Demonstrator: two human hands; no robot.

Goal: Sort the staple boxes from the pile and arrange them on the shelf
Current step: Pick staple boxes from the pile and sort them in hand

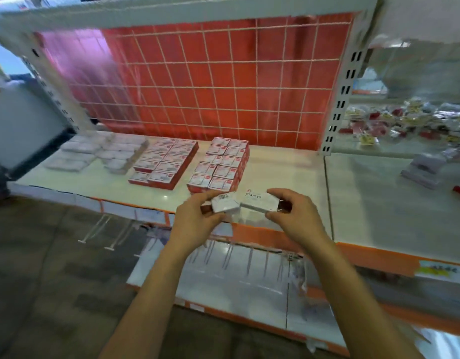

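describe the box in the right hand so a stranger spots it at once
Find the white shelf with the red grid back; at its front edge two hands each hold a white box. The right box, in the right hand, reads STAPLES on top; the left box, in the left hand, shows a barcode.

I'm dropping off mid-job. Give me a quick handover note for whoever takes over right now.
Left hand grips the barcode-up staple box. Right hand grips the box printed STAPLES. Both boxes are held together above the front of the shelf.
Done: left block and right block of red-white boxes are arranged on the shelf. The paler stacks further left are blurred.
Left: place these two, probably by the right block, then work through the mixed heap in the bay to the right.
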